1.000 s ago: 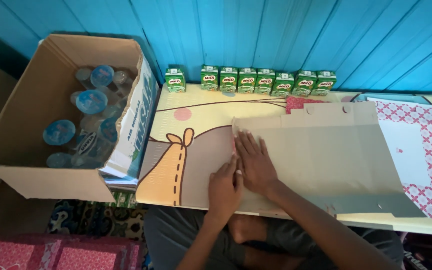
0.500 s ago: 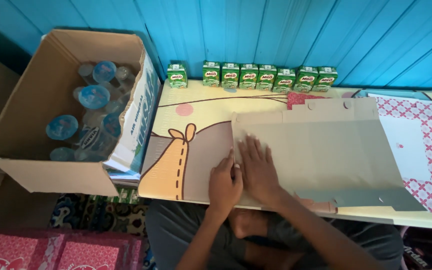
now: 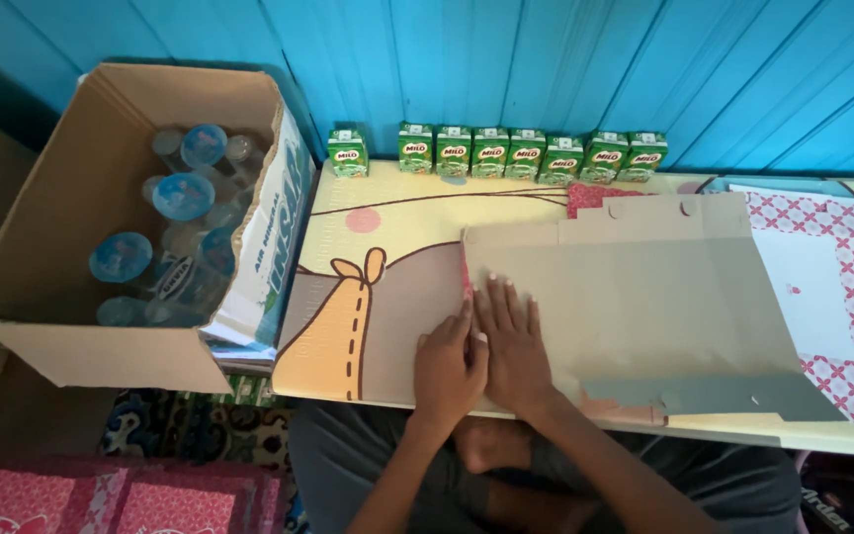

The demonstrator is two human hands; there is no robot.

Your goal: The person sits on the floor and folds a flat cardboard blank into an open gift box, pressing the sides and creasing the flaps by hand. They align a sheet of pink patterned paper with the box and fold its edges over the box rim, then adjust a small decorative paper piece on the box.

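Observation:
A flat grey cardboard sheet (image 3: 635,297) lies on a low table with a cartoon animal print (image 3: 368,297). My right hand (image 3: 511,341) lies palm down with fingers spread on the sheet's left part. My left hand (image 3: 447,366) presses beside it at the sheet's left edge, where a thin strip of red patterned paper shows. Both hands rest flat and grip nothing. My crossed legs are below the table's front edge.
An open cardboard box (image 3: 71,198) of sealed water cups stands at the left. Several green drink cartons (image 3: 506,153) line the blue wall. Red and white patterned paper (image 3: 842,287) lies at the right. Red patterned packs (image 3: 111,499) sit on the floor.
Both hands have stayed pressed on the sheet's left end, shifting only slightly. The view has moved a little.

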